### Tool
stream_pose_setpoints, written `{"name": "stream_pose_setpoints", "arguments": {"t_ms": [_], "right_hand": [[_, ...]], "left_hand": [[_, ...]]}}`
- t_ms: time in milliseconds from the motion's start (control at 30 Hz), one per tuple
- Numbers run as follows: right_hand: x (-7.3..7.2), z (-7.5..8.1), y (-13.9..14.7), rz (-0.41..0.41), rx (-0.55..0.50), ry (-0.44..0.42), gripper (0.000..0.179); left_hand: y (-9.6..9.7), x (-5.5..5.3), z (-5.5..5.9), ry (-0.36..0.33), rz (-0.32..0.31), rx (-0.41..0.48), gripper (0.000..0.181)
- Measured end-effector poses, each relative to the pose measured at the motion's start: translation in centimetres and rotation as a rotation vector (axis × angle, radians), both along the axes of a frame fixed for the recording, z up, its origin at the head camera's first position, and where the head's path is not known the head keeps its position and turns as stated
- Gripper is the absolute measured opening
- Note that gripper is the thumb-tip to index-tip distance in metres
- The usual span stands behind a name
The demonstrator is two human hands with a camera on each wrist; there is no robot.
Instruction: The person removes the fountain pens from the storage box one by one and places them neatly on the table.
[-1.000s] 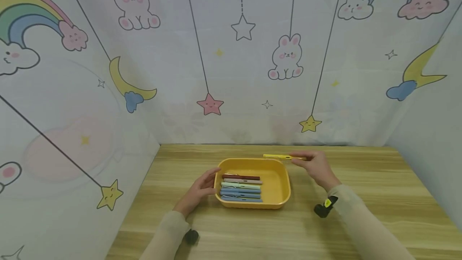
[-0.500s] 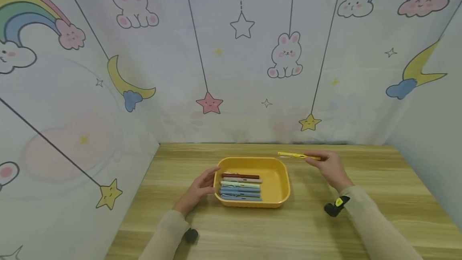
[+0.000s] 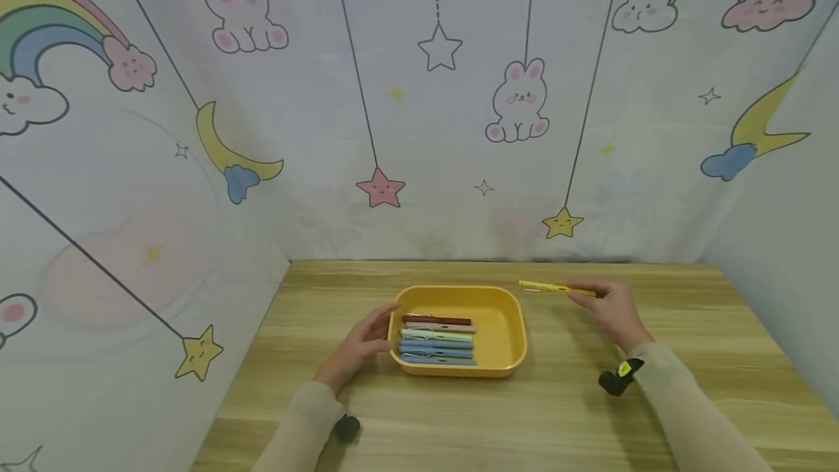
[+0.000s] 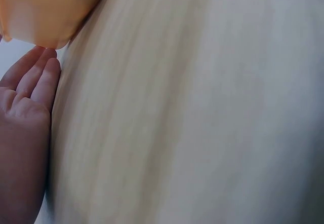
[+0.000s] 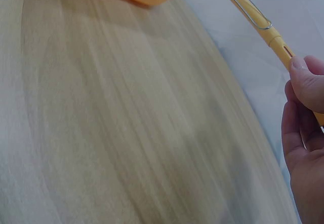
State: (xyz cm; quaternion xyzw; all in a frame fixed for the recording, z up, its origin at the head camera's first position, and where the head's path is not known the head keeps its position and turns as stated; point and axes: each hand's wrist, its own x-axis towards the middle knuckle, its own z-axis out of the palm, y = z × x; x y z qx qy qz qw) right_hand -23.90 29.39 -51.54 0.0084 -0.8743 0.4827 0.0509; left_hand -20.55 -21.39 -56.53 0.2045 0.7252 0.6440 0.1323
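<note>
A yellow pen (image 3: 542,287) with a wire clip is pinched between the thumb and fingers of my right hand (image 3: 615,314). It is held above the table, right of and behind the yellow tray (image 3: 501,337); the right wrist view shows its clipped cap (image 5: 255,16) pointing away from the hand. My left hand (image 3: 357,348) rests at the tray's left side, its extended fingers (image 4: 44,79) touching the wall. Inside the tray, several pens lie side by side: a dark red pen (image 3: 438,320), a pinkish pen (image 3: 446,327), a pale green pen (image 3: 435,335) and blue pens (image 3: 438,345).
The wood-grain table (image 3: 459,421) extends around the tray. Behind it hangs a pale cloth backdrop (image 3: 452,122) printed with rabbits, stars and rainbows, with more cloth at both sides. Dark camera mounts (image 3: 616,379) sit on the wrists.
My right hand has moved rightward with the yellow pen, away from the tray's back right corner. The left hand, the tray and the pens in it have stayed put.
</note>
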Motion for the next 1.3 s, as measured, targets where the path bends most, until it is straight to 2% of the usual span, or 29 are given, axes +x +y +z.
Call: {"name": "stream_pose_setpoints", "arguments": {"t_ms": [133, 367, 667, 900, 1300], "right_hand": [[-0.2, -0.6, 0.2, 0.001, 0.022, -0.019, 0.030], [-0.1, -1.7, 0.6, 0.032, -0.001, -0.030, 0.026], [-0.4, -3.1, 1.3, 0.059, 0.052, 0.024, 0.024], [-0.6, -3.2, 1.4, 0.063, 0.126, 0.044, 0.025], [-1.1, -3.6, 1.6, 0.103, 0.247, 0.134, 0.017]], "left_hand": [[0.0, 0.0, 0.0, -0.007, 0.005, -0.006, 0.068], [0.0, 0.1, 0.2, -0.012, 0.006, -0.013, 0.069], [0.0, 0.2, 0.3, -0.008, 0.004, -0.003, 0.070], [0.0, 0.1, 0.3, -0.005, 0.000, -0.001, 0.070], [0.0, 0.1, 0.2, -0.008, -0.009, 0.009, 0.070]]}}
